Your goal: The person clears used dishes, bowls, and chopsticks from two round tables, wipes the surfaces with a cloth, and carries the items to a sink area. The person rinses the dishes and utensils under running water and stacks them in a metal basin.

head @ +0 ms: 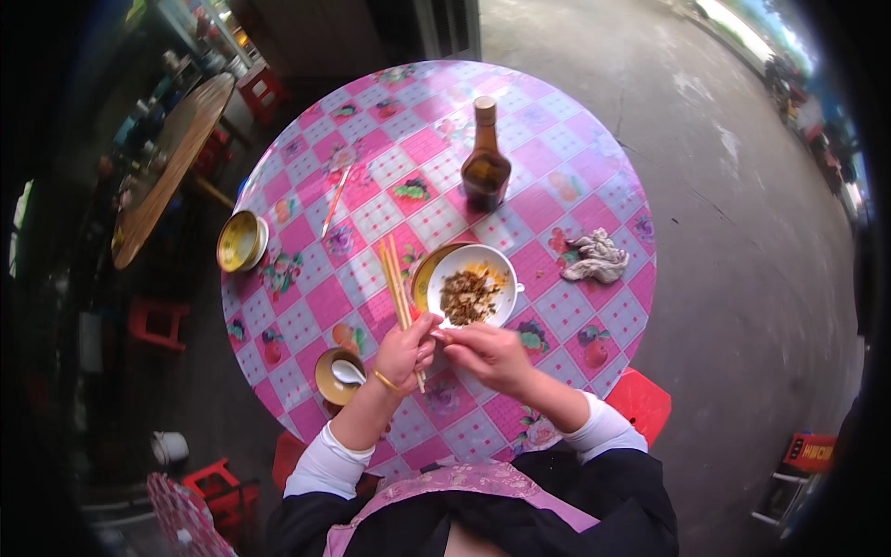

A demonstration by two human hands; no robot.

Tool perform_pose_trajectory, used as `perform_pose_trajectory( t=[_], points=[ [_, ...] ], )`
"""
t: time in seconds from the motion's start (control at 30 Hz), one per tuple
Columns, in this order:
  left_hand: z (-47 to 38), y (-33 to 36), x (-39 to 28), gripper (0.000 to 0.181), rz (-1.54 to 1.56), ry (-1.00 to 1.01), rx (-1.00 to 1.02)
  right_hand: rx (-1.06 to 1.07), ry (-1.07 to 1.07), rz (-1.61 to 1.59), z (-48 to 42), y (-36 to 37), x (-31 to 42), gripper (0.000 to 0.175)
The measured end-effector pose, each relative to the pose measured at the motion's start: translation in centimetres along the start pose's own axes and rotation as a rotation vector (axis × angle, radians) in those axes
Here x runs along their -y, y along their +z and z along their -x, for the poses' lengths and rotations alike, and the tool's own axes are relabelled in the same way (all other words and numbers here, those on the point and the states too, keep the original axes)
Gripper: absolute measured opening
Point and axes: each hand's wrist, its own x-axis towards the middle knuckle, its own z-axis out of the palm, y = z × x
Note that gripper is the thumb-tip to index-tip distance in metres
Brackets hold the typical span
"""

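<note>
My left hand (pixel 408 353), with a gold bangle at its wrist, is closed around several wooden chopsticks (pixel 397 284) that point away from me. A small red and white item (pixel 441 335) sits between the fingertips of both hands; I cannot tell what it is. My right hand (pixel 489 356) pinches its right end. Just beyond the hands, a white cup with a handle (pixel 511 306) holds brown chopped food (pixel 466 297) with some orange bits. It overlaps a yellow-brown bowl (pixel 420 278). Left of my left wrist is a tan bowl (pixel 324 384) with a white spoon (pixel 347 372) in it.
On the round table with a checked pink cloth (pixel 445 150) are a brown glass bottle (pixel 486 163), a crumpled rag (pixel 597 256), a thin red and white stick (pixel 336 202) and stacked bowls (pixel 240 241) at the left edge. Red plastic stools (pixel 639 404) stand around the table.
</note>
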Motion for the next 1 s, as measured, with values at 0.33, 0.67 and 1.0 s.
perform_pose_trajectory(
  t=[0.33, 0.67, 1.0],
  points=[
    [3.1, -3.8, 0.5, 0.019, -0.154, 0.088, -0.108, -0.277, 0.936, 1.079, 0.0, -11.7, -20.3, 0.063],
    [4.4, -22.6, -5.4, 0.017, -0.103, 0.448, -0.593, 0.185, 0.230, 0.902, 9.8, -2.1, -13.7, 0.045],
    [-7.9, -40.2, -18.8, 0.048, 0.065, 0.256, -0.863, 0.474, 0.018, 0.756, 24.9, 5.6, -1.8, 0.033]
  ],
)
